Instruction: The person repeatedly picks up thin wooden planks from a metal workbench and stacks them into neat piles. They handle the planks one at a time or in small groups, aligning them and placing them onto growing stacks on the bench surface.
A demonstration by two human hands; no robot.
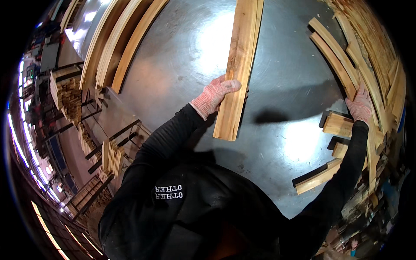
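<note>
My left hand (pixel 216 96), in a pinkish knit glove, is closed around a long wooden board (pixel 236 86) near its close end. The thumb lies across the top face, and the board runs away from me past the upper edge of the view. A second board edge shows along its right side. Far to the right, my right hand (pixel 361 105), gloved the same way, reaches to a pile of wood strips (pixel 366 73). Its fingers rest at the near end of a narrow wooden strip (pixel 336 65); whether they grip it is hard to make out.
Both arms reach over a shiny metal table (pixel 286 99). Several long boards (pixel 134 47) lie at its far left. Short wood blocks (pixel 338 125) and a cut piece (pixel 320 178) sit at the right, near my forearm. Stacked lumber (pixel 69 97) stands on racks beyond the left edge.
</note>
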